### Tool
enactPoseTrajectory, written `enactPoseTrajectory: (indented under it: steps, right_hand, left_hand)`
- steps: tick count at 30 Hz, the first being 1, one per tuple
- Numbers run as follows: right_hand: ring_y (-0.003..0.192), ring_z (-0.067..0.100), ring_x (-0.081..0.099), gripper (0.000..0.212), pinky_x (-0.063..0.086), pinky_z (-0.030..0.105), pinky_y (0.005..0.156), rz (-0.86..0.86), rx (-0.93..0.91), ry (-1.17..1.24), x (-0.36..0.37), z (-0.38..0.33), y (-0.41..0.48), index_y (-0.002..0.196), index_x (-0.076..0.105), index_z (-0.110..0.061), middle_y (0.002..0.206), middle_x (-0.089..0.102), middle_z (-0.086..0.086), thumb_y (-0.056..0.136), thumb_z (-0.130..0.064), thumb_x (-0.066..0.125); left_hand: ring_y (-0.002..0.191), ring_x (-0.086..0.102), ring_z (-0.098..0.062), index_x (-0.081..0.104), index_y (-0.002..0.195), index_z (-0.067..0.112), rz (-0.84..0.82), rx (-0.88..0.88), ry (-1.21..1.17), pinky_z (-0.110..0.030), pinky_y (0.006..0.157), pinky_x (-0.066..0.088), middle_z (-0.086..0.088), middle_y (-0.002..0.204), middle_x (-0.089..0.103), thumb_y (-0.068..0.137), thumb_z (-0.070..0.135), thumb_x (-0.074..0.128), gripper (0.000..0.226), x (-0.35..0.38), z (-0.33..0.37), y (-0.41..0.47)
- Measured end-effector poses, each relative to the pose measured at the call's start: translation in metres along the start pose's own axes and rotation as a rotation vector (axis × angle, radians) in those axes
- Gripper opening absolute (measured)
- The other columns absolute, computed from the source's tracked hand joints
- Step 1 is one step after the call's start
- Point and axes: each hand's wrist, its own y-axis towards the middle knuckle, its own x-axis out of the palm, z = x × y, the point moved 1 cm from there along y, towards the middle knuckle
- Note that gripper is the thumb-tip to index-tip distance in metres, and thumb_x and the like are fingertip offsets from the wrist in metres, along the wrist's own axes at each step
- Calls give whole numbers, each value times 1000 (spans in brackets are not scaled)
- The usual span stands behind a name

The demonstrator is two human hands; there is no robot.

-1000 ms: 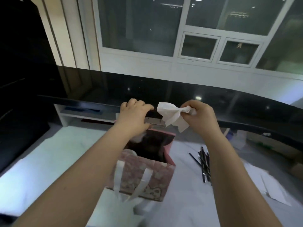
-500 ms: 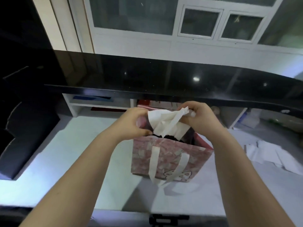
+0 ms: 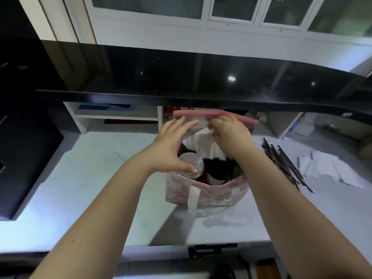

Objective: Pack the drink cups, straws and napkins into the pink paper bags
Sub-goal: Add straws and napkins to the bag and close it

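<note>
- Napkin (image 3: pixel 203 142), white and crumpled, sits at the mouth of the pink paper bag (image 3: pixel 217 191). Its top is bunched near the bag's far rim and its loose end drapes down into the opening.
- From the fingers of the right hand (image 3: pixel 231 131) it hangs downward and toward the bag's near wall, so its long axis runs from the far rim into the bag.
- The right hand is the 1 on it, with fingers curled, pressed together and pinching the bunched top just inside the far rim.
- The left hand (image 3: pixel 171 147) is just beside it at the bag's left side. Its fingers are straight and laid together against the far wall, and the thumb is spread wide over the clear-lidded cup (image 3: pixel 191 166). It pinches nothing.
- Inside the bag 2 cups stand side by side, the clear-lidded cup on the left and the dark cup (image 3: pixel 219 171) on the right. The napkin's lower edge reaches the dark cup, but I cannot tell whether it touches.
- The bag stands upright on the white counter (image 3: pixel 90 178) with its mouth open and a white handle (image 3: pixel 193 200) hanging down its near wall.
- The coming move looks like a short push down and a release. The free room seems to lie between the cups and the bag's far wall, straight under the right fingers.
- Black straws (image 3: pixel 281 160) lie in a bundle on the counter to the right of the bag, and spare napkins (image 3: pixel 326 168) lie farther right. No straw shows inside the bag, though the hands hide part of the opening.
</note>
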Motion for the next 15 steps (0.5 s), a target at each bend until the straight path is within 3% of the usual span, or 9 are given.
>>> enactPoseTrajectory:
  steps: [5, 9, 12, 15]
  right_hand:
    - [126, 21, 44, 33, 41, 35, 96, -3, 9, -16, -5, 1, -3, 123, 60, -22, 130, 56, -2, 90, -15, 59]
    - [112, 19, 53, 28, 46, 32, 86, 39, 73, 116, -19, 1, -11, 117, 64, -20, 118, 61, -1, 90, -13, 60]
    - [92, 11, 59, 23, 52, 30, 79, 109, 153, 312, -33, 8, -27, 109, 68, -25, 105, 64, -6, 90, -14, 63]
    - [85, -4, 58, 24, 49, 16, 74, 235, 233, 589, -37, 25, -63, 95, 68, -35, 95, 66, -17, 86, -12, 69]
  left_hand:
    - [148, -9, -7, 14, 149, 51, 28, 10, -60, -46, 119, 12, 17, 162, 1, 65, 49, 86, 112, 0, -2, -2]
    - [147, -1, -6, 22, 149, 47, 86, 16, -93, -43, 118, 14, 15, 160, 12, 70, 51, 82, 99, -1, 1, -3]
    - [141, 22, -8, 43, 139, 41, 278, 19, -175, -42, 118, 26, 18, 145, 36, 78, 46, 77, 70, 6, 3, -5]
    - [127, 43, 1, 59, 122, 38, 504, 2, -346, -35, 107, 43, 24, 131, 48, 76, 52, 72, 50, 18, -2, -15]
